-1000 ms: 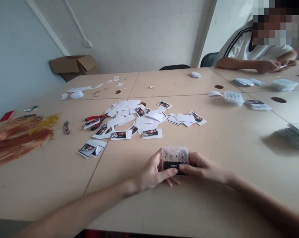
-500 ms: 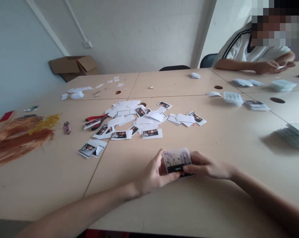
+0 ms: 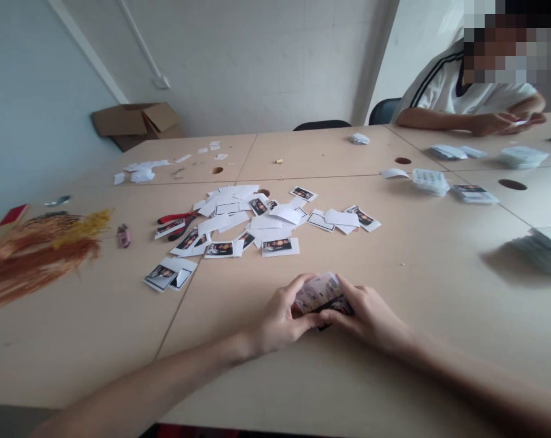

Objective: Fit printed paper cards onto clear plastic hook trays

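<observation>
Between my two hands is a small clear plastic box with a black printed label across its lower part. Small items show through its lid, too blurred to name. My left hand is closed around the box's left side, thumb on the label. The right side is gripped by my right hand, its thumb close to the other thumb and its fingers along the top edge. Beyond the hands lie printed label cards and white backing papers in a loose pile.
Red-handled pliers lie left of the pile. Further left are a pink clipper and orange fibre strands. Clear boxes stand at the right. A co-worker sits at the far right, hands together. A carton is behind the table.
The box has tilted and shifted slightly left in my hands. My right hand has moved left, its fingers now over the box's top right edge.
</observation>
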Available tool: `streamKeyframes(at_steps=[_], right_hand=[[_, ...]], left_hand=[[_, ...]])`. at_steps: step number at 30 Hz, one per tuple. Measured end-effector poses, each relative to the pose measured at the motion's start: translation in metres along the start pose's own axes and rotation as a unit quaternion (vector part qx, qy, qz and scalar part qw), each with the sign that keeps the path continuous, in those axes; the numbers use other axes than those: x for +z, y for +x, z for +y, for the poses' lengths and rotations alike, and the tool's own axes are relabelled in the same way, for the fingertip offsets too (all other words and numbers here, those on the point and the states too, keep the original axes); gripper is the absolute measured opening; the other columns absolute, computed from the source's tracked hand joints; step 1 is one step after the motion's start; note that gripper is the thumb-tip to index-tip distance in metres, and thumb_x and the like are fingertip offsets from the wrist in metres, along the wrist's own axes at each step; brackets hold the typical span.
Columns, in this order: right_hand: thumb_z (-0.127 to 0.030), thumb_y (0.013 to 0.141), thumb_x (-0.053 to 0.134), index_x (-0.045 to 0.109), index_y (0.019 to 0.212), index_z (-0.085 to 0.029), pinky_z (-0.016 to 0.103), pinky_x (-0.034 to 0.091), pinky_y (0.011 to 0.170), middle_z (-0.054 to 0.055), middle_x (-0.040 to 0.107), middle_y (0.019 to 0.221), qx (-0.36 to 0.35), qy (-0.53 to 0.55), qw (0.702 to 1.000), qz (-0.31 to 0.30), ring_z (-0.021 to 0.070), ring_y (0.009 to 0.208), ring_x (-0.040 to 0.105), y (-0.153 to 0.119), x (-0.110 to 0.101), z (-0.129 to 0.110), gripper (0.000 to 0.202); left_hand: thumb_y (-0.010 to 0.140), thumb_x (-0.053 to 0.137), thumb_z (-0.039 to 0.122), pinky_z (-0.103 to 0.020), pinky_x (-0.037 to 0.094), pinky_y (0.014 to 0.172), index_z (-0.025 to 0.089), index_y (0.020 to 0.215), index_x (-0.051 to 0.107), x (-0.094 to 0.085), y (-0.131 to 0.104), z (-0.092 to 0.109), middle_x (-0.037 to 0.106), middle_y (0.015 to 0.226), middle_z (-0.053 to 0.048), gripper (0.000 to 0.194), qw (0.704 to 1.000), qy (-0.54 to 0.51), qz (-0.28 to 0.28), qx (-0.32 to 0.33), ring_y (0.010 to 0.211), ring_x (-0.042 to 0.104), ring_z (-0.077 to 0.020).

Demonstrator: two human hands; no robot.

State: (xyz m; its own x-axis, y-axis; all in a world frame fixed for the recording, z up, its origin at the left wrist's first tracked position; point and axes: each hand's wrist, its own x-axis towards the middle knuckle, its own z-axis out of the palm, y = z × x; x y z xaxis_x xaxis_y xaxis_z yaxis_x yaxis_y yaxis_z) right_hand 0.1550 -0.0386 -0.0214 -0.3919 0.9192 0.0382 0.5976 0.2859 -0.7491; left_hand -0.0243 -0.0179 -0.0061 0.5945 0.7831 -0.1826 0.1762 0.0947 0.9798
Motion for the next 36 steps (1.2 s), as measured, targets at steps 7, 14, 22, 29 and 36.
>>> streamKeyframes(at_steps=[7,14,22,29,36], right_hand=[[-0.041,0.084,0.039,0.045,0.087,-0.018,0.022,0.035,0.049,0.001,0.058,0.065,0.000,0.022,1.000,-0.016,0.0114,0.053,0.050,0.000,-0.001,-0.002,0.024],[-0.040,0.088,0.028,0.043,0.085,-0.017,0.022,0.033,0.047,-0.001,0.047,0.058,-0.028,-0.004,0.998,-0.051,0.0100,0.049,0.042,-0.001,-0.007,-0.001,0.027],[-0.042,0.089,0.022,0.044,0.074,-0.018,0.024,0.035,0.049,0.000,0.043,0.057,-0.067,0.010,0.995,-0.067,0.0106,0.051,0.041,0.000,-0.015,0.004,0.036],[-0.047,0.087,0.023,0.051,0.086,-0.018,0.025,0.042,0.054,0.001,0.047,0.063,-0.005,0.088,0.990,-0.109,0.0119,0.057,0.044,-0.001,-0.021,0.008,0.041],[-0.045,0.086,0.032,0.045,0.108,-0.017,0.023,0.043,0.055,0.000,0.046,0.071,0.043,0.236,0.952,-0.191,0.0093,0.058,0.043,0.002,-0.025,0.011,0.038]], left_hand=[[0.075,0.055,0.027,-0.027,0.045,0.068,0.018,0.116,0.036,-0.004,0.000,-0.004,0.057,0.088,-0.005,0.046,0.999,0.009,-0.042,-0.002,0.077,0.057,-0.0154],[0.076,0.054,0.025,-0.026,0.044,0.067,0.017,0.113,0.039,-0.004,-0.001,0.000,0.056,0.087,-0.004,0.041,0.998,0.024,-0.053,-0.006,0.077,0.055,-0.0148],[0.075,0.055,0.026,-0.027,0.043,0.070,0.018,0.115,0.037,0.000,-0.004,0.001,0.055,0.091,-0.005,0.045,0.998,0.008,-0.060,-0.010,0.080,0.054,-0.0150],[0.075,0.056,0.023,-0.025,0.041,0.072,0.020,0.113,0.038,-0.003,-0.002,0.006,0.055,0.094,-0.004,0.042,0.993,-0.065,-0.088,-0.034,0.084,0.054,-0.0139],[0.074,0.057,0.022,-0.029,0.039,0.082,0.019,0.116,0.037,-0.006,0.001,0.006,0.055,0.105,-0.007,0.046,0.982,-0.155,-0.102,-0.046,0.095,0.053,-0.0170]])
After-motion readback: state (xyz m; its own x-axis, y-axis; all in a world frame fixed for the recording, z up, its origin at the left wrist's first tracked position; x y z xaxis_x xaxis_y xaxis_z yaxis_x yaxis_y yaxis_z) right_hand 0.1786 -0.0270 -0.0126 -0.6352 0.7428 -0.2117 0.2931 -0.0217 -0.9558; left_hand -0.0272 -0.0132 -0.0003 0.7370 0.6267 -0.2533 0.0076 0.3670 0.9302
